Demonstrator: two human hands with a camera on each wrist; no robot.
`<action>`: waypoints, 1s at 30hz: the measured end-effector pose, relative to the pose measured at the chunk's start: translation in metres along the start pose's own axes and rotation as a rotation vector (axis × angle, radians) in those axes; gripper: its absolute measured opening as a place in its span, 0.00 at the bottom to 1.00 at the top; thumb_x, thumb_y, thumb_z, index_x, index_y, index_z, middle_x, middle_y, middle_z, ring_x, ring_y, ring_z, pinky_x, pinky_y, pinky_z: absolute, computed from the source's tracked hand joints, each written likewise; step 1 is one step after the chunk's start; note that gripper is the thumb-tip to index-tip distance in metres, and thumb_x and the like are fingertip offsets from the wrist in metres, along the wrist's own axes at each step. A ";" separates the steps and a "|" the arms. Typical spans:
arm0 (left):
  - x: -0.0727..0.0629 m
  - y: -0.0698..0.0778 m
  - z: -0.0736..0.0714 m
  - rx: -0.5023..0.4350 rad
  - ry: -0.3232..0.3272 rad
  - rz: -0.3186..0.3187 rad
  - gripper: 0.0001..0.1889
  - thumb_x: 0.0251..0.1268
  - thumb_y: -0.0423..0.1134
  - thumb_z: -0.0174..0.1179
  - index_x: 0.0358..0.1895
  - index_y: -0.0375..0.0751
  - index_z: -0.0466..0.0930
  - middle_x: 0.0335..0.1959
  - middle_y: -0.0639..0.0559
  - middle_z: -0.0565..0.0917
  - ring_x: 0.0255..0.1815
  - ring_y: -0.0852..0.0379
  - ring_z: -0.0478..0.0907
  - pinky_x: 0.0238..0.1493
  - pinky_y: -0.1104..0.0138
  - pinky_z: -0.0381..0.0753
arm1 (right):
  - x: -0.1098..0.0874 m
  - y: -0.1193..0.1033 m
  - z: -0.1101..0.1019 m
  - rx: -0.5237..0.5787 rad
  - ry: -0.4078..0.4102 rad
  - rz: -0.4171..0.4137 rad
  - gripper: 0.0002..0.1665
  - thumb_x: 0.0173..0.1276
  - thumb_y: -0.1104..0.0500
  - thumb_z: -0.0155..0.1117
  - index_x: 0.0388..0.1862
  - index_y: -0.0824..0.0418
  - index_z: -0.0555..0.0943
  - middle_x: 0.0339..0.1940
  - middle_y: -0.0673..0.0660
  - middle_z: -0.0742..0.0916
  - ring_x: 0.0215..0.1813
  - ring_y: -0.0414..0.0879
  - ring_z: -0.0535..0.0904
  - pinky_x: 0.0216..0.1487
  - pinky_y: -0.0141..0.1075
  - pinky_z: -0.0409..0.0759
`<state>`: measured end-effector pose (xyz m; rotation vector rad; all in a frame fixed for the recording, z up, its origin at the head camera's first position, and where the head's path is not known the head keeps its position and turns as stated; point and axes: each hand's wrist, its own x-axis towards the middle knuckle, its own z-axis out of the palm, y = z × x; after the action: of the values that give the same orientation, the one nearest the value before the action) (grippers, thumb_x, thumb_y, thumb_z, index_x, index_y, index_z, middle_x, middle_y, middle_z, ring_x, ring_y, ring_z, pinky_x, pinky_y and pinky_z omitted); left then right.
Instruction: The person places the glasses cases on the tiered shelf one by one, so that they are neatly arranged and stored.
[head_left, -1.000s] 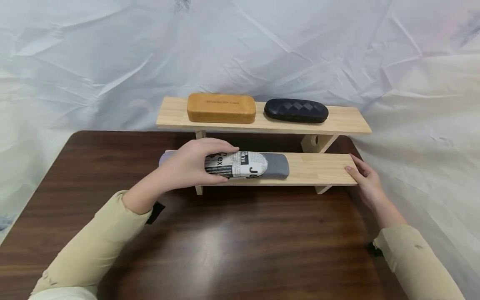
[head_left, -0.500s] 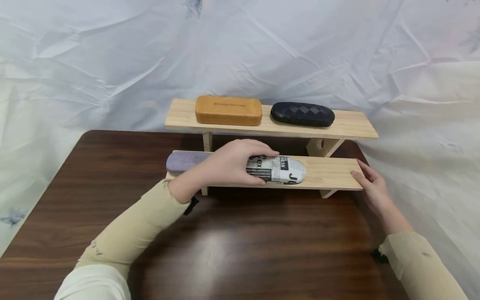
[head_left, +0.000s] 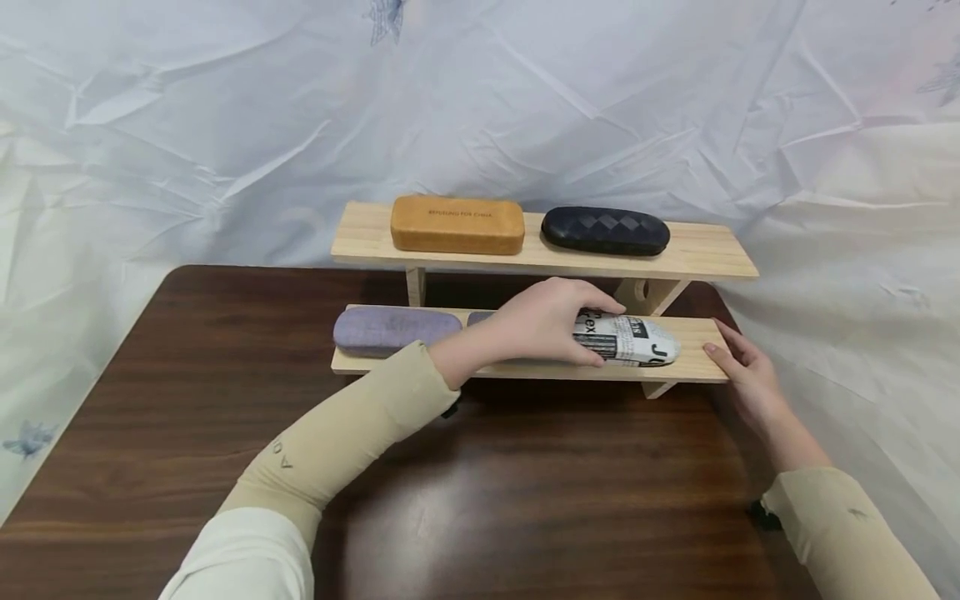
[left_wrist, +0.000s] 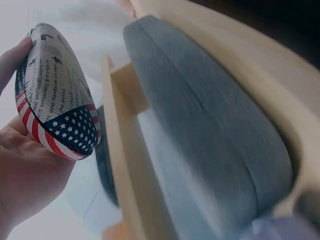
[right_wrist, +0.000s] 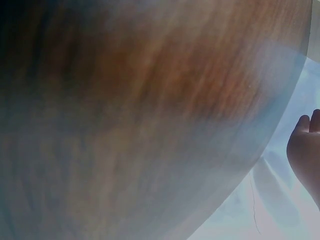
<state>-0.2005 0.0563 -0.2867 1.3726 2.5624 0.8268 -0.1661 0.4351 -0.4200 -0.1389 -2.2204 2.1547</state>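
My left hand point(head_left: 540, 323) holds a glasses case with newspaper print point(head_left: 641, 342) over the right part of the lower shelf board point(head_left: 692, 331). The left wrist view shows stars and stripes on the end of this patterned case point(left_wrist: 59, 92), held between thumb and fingers. Behind my left hand, a grey glasses case point(left_wrist: 200, 115) lies on the board, mostly covered in the head view. A purple glasses case point(head_left: 397, 330) lies at the board's left end. My right hand point(head_left: 752, 385) grips the board's right end, thumb on top. How far the patterned case is above the board, I cannot tell.
On the upper shelf board point(head_left: 705, 250) lie an orange-brown glasses case point(head_left: 457, 227) and a black quilted one point(head_left: 606, 232). The wooden rack stands at the back of a dark wood table point(head_left: 525, 500). A white cloth point(head_left: 225, 125) hangs behind.
My left hand has moved right along the lower board with the patterned glasses case, uncovering the purple case. My right hand stays at the board's end. The head view has shifted slightly.
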 end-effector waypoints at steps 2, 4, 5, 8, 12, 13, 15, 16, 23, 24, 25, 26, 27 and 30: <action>0.011 0.001 0.004 -0.019 -0.015 -0.007 0.35 0.60 0.49 0.80 0.71 0.47 0.82 0.67 0.56 0.86 0.66 0.62 0.81 0.67 0.72 0.77 | 0.000 0.000 -0.001 -0.002 -0.002 0.000 0.42 0.82 0.63 0.61 0.88 0.60 0.56 0.52 0.35 0.82 0.48 0.27 0.80 0.47 0.17 0.81; 0.021 0.002 0.008 -0.038 -0.030 -0.007 0.35 0.61 0.49 0.80 0.71 0.46 0.81 0.67 0.56 0.86 0.64 0.63 0.82 0.64 0.74 0.77 | 0.000 0.000 -0.002 0.005 -0.004 -0.007 0.41 0.82 0.62 0.61 0.87 0.58 0.58 0.52 0.36 0.82 0.47 0.27 0.81 0.47 0.18 0.82; 0.026 0.002 0.010 -0.046 -0.035 -0.004 0.35 0.61 0.49 0.80 0.71 0.46 0.81 0.66 0.56 0.86 0.63 0.63 0.82 0.64 0.75 0.77 | 0.000 0.000 -0.002 0.014 -0.009 -0.016 0.40 0.82 0.63 0.61 0.87 0.57 0.60 0.52 0.35 0.82 0.48 0.27 0.81 0.47 0.18 0.82; 0.040 0.005 0.018 -0.059 -0.038 0.001 0.35 0.61 0.49 0.79 0.71 0.46 0.81 0.66 0.56 0.87 0.62 0.64 0.83 0.62 0.78 0.76 | -0.001 0.002 -0.003 0.074 -0.030 -0.057 0.35 0.82 0.67 0.59 0.84 0.54 0.67 0.53 0.34 0.85 0.49 0.27 0.83 0.47 0.19 0.83; 0.058 0.007 0.030 -0.073 -0.026 -0.025 0.35 0.61 0.49 0.79 0.71 0.46 0.81 0.65 0.57 0.87 0.60 0.66 0.83 0.59 0.81 0.75 | 0.000 0.004 -0.004 0.138 -0.060 -0.102 0.32 0.81 0.72 0.55 0.79 0.51 0.75 0.54 0.35 0.88 0.50 0.27 0.85 0.48 0.20 0.84; 0.062 0.007 0.033 -0.075 -0.024 -0.039 0.35 0.61 0.49 0.79 0.71 0.46 0.81 0.65 0.57 0.87 0.60 0.66 0.83 0.58 0.82 0.75 | 0.000 0.004 -0.004 0.140 -0.062 -0.104 0.32 0.81 0.73 0.54 0.77 0.50 0.76 0.53 0.35 0.88 0.50 0.28 0.85 0.47 0.20 0.84; 0.069 0.006 0.039 -0.089 -0.020 -0.072 0.35 0.61 0.50 0.79 0.71 0.46 0.81 0.66 0.57 0.87 0.60 0.67 0.83 0.58 0.83 0.74 | 0.001 0.005 -0.003 0.136 -0.061 -0.103 0.31 0.81 0.73 0.54 0.74 0.48 0.79 0.52 0.36 0.89 0.49 0.28 0.85 0.47 0.20 0.84; 0.072 0.006 0.042 -0.094 -0.019 -0.088 0.35 0.61 0.50 0.79 0.71 0.47 0.81 0.67 0.58 0.86 0.61 0.67 0.82 0.58 0.83 0.74 | 0.002 0.005 -0.003 0.132 -0.059 -0.102 0.31 0.81 0.72 0.54 0.73 0.46 0.80 0.52 0.36 0.89 0.48 0.28 0.85 0.47 0.19 0.83; 0.093 0.011 0.054 -0.031 -0.023 -0.176 0.36 0.61 0.54 0.78 0.73 0.54 0.79 0.68 0.64 0.84 0.64 0.70 0.80 0.60 0.82 0.75 | 0.005 0.005 -0.001 0.129 -0.050 -0.115 0.28 0.81 0.71 0.56 0.60 0.39 0.86 0.53 0.35 0.89 0.49 0.27 0.84 0.48 0.18 0.82; 0.095 0.012 0.056 -0.021 -0.029 -0.189 0.36 0.61 0.54 0.78 0.73 0.55 0.79 0.68 0.65 0.84 0.64 0.70 0.80 0.59 0.82 0.75 | 0.005 0.005 -0.001 0.130 -0.047 -0.118 0.28 0.81 0.72 0.55 0.60 0.39 0.86 0.53 0.35 0.89 0.49 0.27 0.84 0.48 0.18 0.81; 0.097 0.013 0.057 -0.010 -0.039 -0.200 0.36 0.61 0.55 0.78 0.74 0.56 0.79 0.69 0.66 0.84 0.63 0.71 0.80 0.58 0.81 0.75 | 0.004 0.005 -0.001 0.134 -0.047 -0.121 0.29 0.81 0.72 0.55 0.61 0.40 0.86 0.53 0.36 0.89 0.50 0.27 0.84 0.49 0.18 0.81; 0.099 0.014 0.059 0.000 -0.049 -0.211 0.37 0.61 0.55 0.78 0.74 0.58 0.78 0.68 0.67 0.83 0.63 0.71 0.80 0.58 0.81 0.75 | 0.004 0.005 -0.001 0.135 -0.050 -0.123 0.29 0.81 0.72 0.55 0.63 0.41 0.85 0.54 0.36 0.89 0.50 0.27 0.84 0.49 0.18 0.82; 0.100 0.014 0.061 0.007 -0.058 -0.218 0.37 0.61 0.55 0.78 0.74 0.59 0.78 0.68 0.68 0.83 0.62 0.71 0.79 0.58 0.80 0.75 | 0.004 0.005 -0.001 0.135 -0.053 -0.124 0.29 0.81 0.73 0.55 0.67 0.44 0.84 0.54 0.36 0.89 0.50 0.27 0.84 0.48 0.18 0.82; 0.101 0.015 0.066 0.049 -0.090 -0.226 0.36 0.62 0.56 0.77 0.74 0.60 0.77 0.68 0.67 0.83 0.61 0.70 0.79 0.58 0.78 0.76 | 0.002 0.005 -0.002 0.135 -0.062 -0.119 0.32 0.81 0.73 0.53 0.79 0.53 0.74 0.53 0.37 0.89 0.49 0.28 0.85 0.47 0.19 0.83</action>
<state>-0.2257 0.1708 -0.3197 1.0784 2.6203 0.6535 -0.1683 0.4372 -0.4246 0.0644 -2.0477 2.2638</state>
